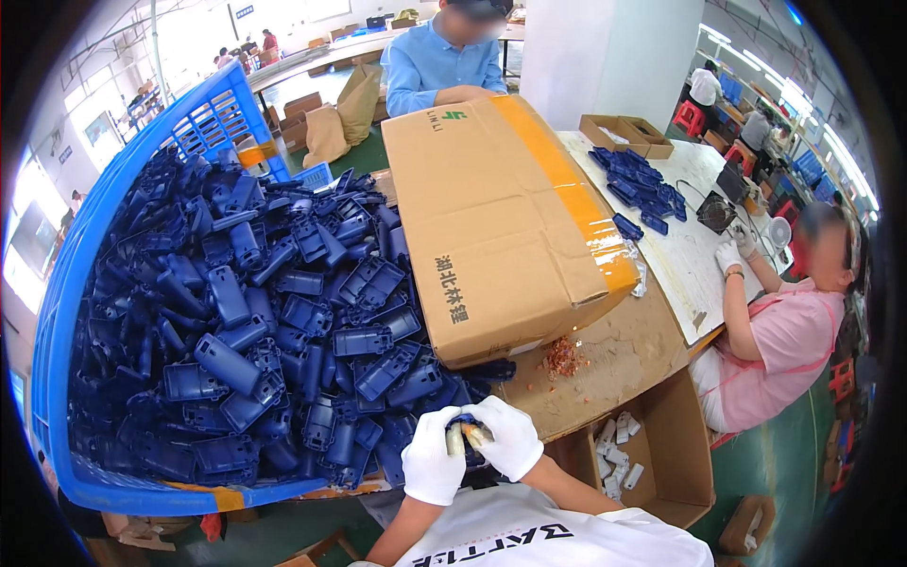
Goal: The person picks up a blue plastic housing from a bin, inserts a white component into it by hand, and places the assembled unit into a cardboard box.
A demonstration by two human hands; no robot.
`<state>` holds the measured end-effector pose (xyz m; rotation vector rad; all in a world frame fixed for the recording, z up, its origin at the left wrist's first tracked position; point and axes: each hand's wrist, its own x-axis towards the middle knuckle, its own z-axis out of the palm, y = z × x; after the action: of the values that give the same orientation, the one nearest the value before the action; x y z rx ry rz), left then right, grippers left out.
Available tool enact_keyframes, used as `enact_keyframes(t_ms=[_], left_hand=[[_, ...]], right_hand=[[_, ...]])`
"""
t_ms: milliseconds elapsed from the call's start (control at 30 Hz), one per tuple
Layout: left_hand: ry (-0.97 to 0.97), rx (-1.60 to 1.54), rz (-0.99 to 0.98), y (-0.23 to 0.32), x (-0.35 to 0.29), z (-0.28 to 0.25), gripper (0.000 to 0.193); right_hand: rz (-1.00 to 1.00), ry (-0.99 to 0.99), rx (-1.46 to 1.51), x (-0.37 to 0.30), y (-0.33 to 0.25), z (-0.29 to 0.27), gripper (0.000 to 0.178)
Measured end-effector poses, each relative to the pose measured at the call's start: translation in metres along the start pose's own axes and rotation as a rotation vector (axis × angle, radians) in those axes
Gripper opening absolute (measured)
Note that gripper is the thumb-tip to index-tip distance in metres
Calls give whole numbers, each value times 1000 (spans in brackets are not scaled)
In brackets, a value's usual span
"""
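Note:
Both my hands wear white gloves and meet at the front edge of the table. Between them is a small dark blue plastic shell (pixel 462 419), mostly hidden by my fingers. My left hand (pixel 432 461) closes on its left side, and my right hand (pixel 508 438) grips it from the right. The thumb tips, beige and orange, lie close together over the part. Just left of my hands, a big blue plastic crate (pixel 59 378) is heaped with similar dark blue shells (pixel 227 364).
A taped cardboard box (pixel 510 227) stands ahead on the table. Reddish scraps (pixel 564 357) lie beside it. At my right, an open carton (pixel 680 444) holds white pieces (pixel 619 454). More blue parts (pixel 638 184) lie on the white tabletop. Co-workers sit opposite and at right.

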<state>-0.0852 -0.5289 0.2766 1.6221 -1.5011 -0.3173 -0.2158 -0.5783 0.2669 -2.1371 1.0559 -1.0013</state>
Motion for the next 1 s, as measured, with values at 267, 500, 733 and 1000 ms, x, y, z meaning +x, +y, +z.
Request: enact_keyframes(t_ms=[267,500,733,1000], left_hand=[[12,0,27,-3,-2,2,25],[44,-15,32,-4,1,0,26],[32,-187,-97,2,10,2,20],[77,-329,-240,-21,17,-1,16]], right_hand=[[115,-136,-91,-3,1,0,18],[102,-110,-103,1,-5,5,18],[105,-52,-285,0,-36,-11,35],[-49,-100,-205,-14,-31,4,58]])
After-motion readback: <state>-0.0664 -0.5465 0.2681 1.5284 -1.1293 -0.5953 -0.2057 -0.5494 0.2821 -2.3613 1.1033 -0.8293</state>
